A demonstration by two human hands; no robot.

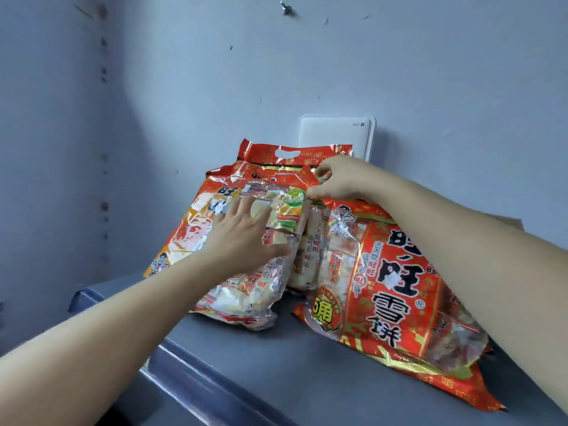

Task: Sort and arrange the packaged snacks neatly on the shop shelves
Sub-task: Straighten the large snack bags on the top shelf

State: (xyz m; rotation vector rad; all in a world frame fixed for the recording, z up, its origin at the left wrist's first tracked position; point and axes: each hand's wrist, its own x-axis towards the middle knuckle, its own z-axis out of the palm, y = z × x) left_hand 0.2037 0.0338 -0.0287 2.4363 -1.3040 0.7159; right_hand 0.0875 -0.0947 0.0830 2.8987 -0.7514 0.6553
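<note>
Pressing spread, straight fingers flat on the face of the red-and-orange crinkly plastic snack bag (187,232), the left hand (242,232) steadies that pack, which leans up directly in front of the white rectangular plastic router box (338,133); nothing is gripped, only pushed. The right hand (341,179), just below the router box, pinches what looks like the pack's top-right corner seam between thumb and fingers, probably to pull it upright and square. Between this pack and the router box stands a red foil bag with a cut-out handle (264,155), propping it. Right of and well in front of the router box, a large red printed rice-cracker bag (399,287) lies tilted on the grey metal shelf (276,379), likely the next to straighten.
</note>
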